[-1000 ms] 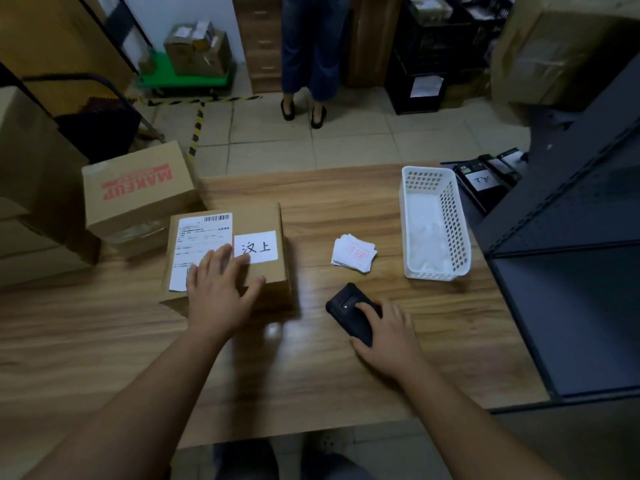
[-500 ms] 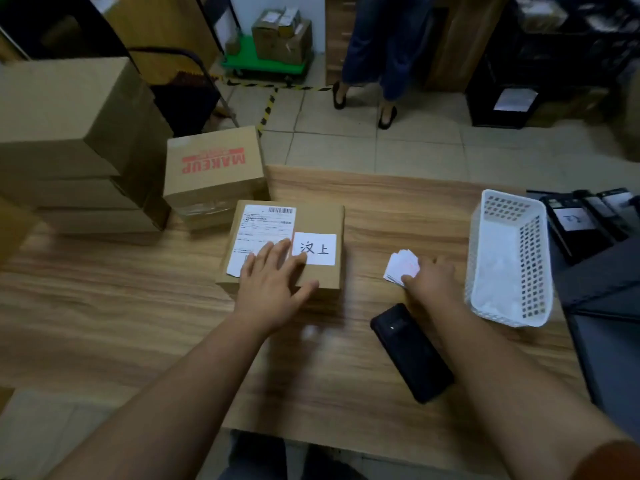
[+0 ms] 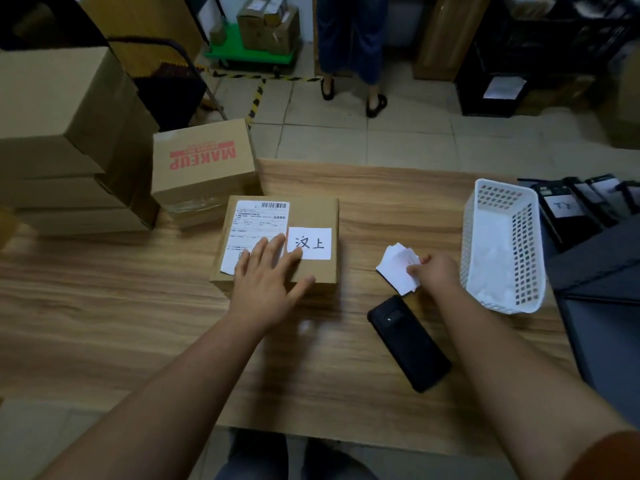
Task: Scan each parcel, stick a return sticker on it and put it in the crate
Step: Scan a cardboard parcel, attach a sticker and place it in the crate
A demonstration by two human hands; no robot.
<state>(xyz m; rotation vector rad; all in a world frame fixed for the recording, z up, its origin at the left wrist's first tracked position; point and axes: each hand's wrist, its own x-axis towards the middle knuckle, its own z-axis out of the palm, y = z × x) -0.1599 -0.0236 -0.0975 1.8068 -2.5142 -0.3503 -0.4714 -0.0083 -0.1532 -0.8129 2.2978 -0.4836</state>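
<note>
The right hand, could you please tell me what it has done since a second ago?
The right hand let go of the black scanner, moved forward and now pinches the stickers. The left hand stayed flat on the parcel.

Left hand [image 3: 265, 282] hides label's [image 3: 254, 233] lower corner; its print unreadable.

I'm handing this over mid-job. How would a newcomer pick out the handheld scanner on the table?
Start at the white perforated basket on the right side of the wooden table. Just to its left the right hand pinches a stack of white stickers; the scanner lies flat right below them, toward the near edge. It is the only black, slab-shaped thing on the tabletop, lying untouched.
</note>
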